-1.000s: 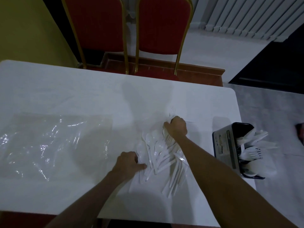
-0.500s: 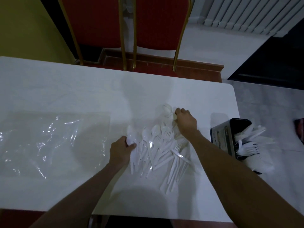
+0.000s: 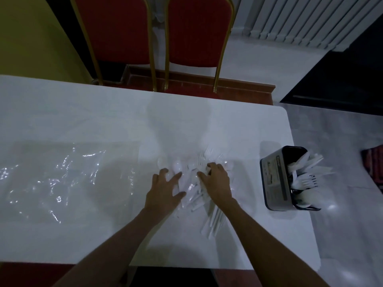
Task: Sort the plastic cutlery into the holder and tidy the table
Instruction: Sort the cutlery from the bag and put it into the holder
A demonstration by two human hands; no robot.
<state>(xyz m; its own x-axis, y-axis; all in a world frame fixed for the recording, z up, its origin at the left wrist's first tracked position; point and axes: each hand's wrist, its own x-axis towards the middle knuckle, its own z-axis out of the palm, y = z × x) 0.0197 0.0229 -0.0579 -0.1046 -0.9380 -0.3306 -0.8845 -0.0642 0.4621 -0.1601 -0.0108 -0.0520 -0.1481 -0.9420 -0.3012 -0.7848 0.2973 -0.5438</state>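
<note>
The loose pile of white plastic cutlery (image 3: 191, 189) lies near the middle of the counter (image 3: 124, 121), spoons and forks fanned away from the person, handles pointing back. The left hand (image 3: 163, 191) rests flat on the pile's left side, fingers (image 3: 176, 177) spread apart. The right hand (image 3: 215, 183) covers the right side, its fingers (image 3: 215, 165) bent down onto the pieces; whether they grip any I cannot tell. At the counter's right edge stands the dark holder (image 3: 273, 183), with forks and knives (image 3: 304, 179) sticking out. A clear plastic bag (image 3: 62, 179) lies flat to the left
</note>
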